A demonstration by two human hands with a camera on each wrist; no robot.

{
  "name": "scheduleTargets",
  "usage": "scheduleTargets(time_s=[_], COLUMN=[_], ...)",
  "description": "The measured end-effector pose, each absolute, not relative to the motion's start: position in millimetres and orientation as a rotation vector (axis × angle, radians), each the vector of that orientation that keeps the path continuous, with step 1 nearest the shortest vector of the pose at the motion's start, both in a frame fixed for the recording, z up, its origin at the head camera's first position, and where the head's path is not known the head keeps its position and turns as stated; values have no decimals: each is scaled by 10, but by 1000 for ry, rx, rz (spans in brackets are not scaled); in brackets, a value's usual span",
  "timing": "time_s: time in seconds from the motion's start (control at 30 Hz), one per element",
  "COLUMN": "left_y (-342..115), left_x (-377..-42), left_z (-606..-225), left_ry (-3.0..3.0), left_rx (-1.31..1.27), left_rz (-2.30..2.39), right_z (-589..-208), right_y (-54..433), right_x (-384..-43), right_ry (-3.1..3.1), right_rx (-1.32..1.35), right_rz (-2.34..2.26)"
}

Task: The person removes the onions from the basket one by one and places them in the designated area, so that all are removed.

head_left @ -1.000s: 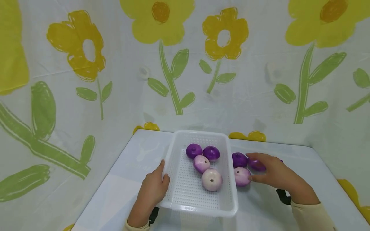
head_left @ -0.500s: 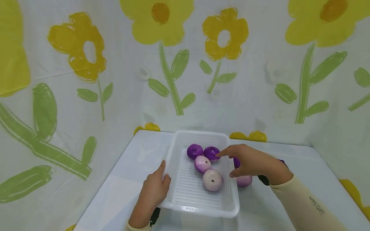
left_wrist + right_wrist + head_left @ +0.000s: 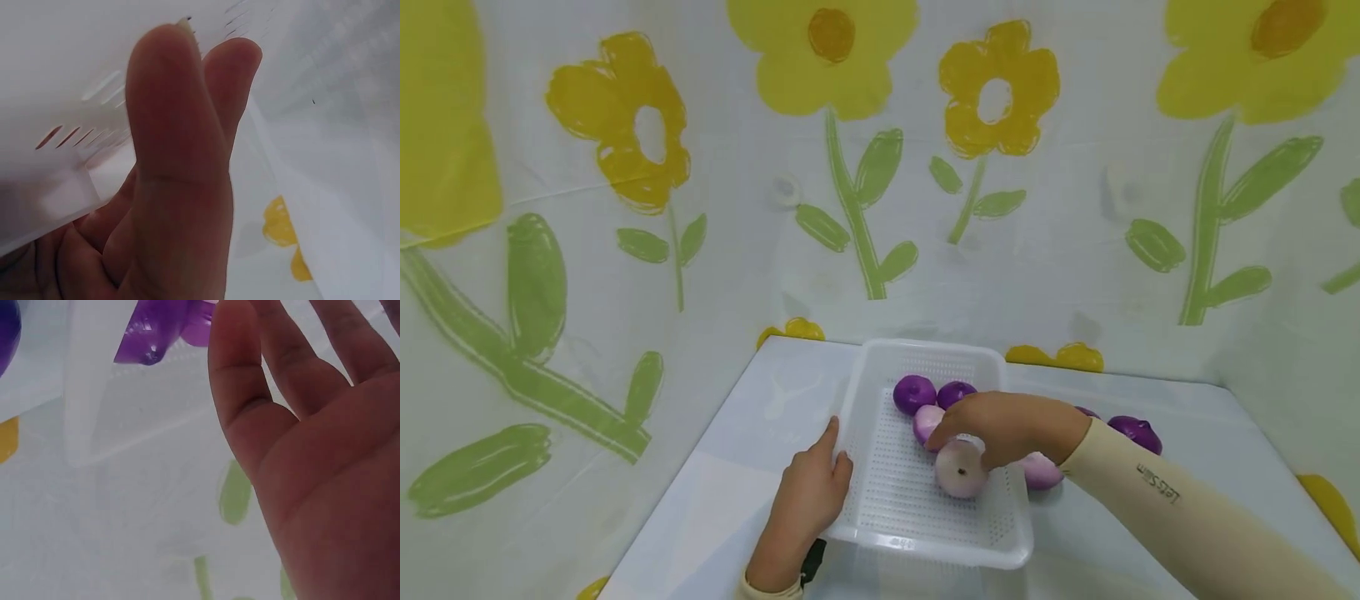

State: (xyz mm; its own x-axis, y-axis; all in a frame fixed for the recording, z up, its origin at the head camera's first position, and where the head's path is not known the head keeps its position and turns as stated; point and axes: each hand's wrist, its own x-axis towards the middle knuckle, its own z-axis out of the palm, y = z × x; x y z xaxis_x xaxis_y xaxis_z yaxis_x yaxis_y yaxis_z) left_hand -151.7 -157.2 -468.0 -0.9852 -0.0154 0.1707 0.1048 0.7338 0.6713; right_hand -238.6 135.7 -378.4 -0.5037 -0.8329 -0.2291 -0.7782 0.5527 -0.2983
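A white perforated plastic basket (image 3: pixel 868 533) stands on the table, holding several purple and pale onions. My left hand (image 3: pixel 812 492) lies along its left side, index finger straight and thumb up against the rim; in the left wrist view the left hand's fingers (image 3: pixel 178 137) stand straight beside the basket wall. My right hand (image 3: pixel 992 425) reaches into the basket over a pale onion (image 3: pixel 960 475), thumb on its right and a finger on its upper left. The right hand covers part of a pinkish onion (image 3: pixel 925 419). Behind it lie two purple onions, one of them this onion (image 3: pixel 913 394).
On the table (image 3: pixel 722 500), right of the basket, sit a pink onion (image 3: pixel 1041 473) and a dark purple onion (image 3: pixel 1137 433), with another purple one mostly behind the right forearm. A white cloth (image 3: pixel 1060 275) with yellow flowers hangs behind and at the sides.
My right hand has moved left from the onions on the table, over the basket's right rim and down to the pale onion inside. The left hand has stayed at the basket's side.
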Motion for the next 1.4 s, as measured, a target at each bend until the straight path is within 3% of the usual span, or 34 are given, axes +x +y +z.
scheduleTargets(time_s=[0.3, 1.4], left_y=[-1527, -1565], left_x=[-1508, -1504], left_z=[-4643, -4674], left_ry=[-2751, -2767], left_rx=[-106, -59], left_rz=[-1054, -1057], right_z=[-3998, -3983], right_y=[1248, 1182], right_x=[-2402, -2359], right_ry=[2475, 2433], right_rx=[-1063, -969], right_rz=[-126, -81])
